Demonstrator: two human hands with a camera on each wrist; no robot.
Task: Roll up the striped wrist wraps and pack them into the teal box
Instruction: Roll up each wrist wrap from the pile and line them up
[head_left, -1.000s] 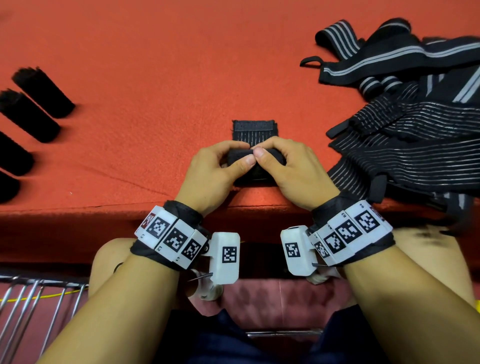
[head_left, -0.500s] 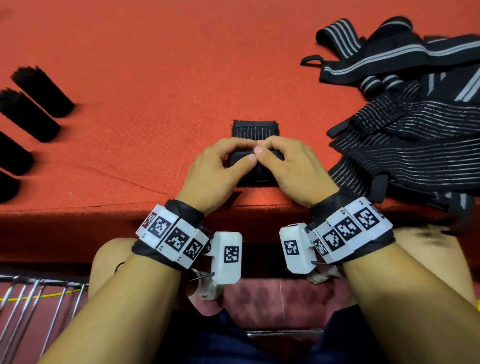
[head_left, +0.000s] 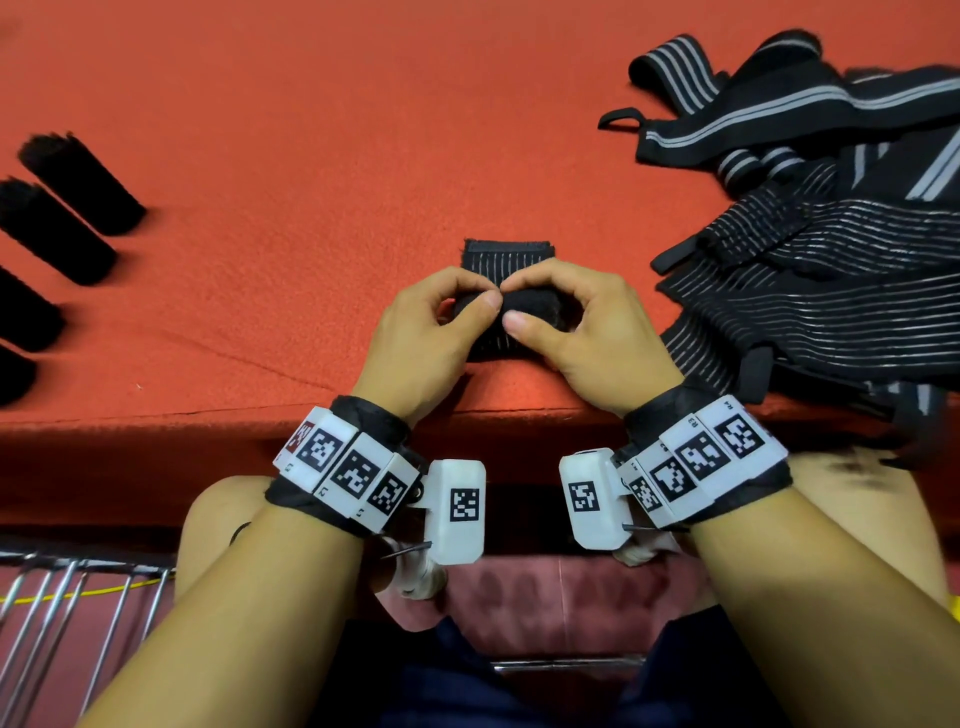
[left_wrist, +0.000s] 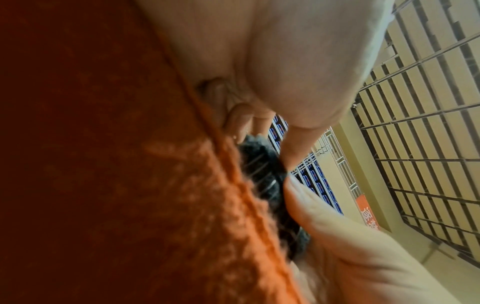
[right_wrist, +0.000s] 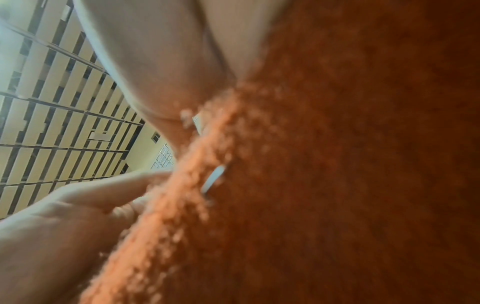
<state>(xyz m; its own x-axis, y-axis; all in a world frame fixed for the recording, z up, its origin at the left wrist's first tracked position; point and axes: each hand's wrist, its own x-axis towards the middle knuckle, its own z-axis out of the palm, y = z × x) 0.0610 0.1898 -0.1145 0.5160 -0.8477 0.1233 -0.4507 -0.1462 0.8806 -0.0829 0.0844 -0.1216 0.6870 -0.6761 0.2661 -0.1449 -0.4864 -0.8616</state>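
Observation:
A black wrist wrap with thin grey stripes (head_left: 506, 254) lies flat on the orange cloth near the table's front edge, its near part wound into a roll (head_left: 530, 312). My left hand (head_left: 485, 301) and right hand (head_left: 514, 306) both grip that roll, fingers curled over the top and thumbs on the near side. In the left wrist view the striped roll (left_wrist: 270, 185) shows between my left thumb (left_wrist: 298, 148) and the other hand. The right wrist view shows only cloth and palm; the wrap is hidden there. No teal box is in view.
Several finished black rolls (head_left: 83, 182) lie in a row at the far left. A heap of unrolled striped wraps (head_left: 831, 270) covers the right side, close to my right wrist. The table edge (head_left: 208, 415) runs under my wrists. A wire rack (head_left: 78, 597) stands lower left.
Both hands have moved the roll away from me along the wrap, so less flat tail shows beyond the fingers. My thumbs have shifted back onto the near side of the roll.

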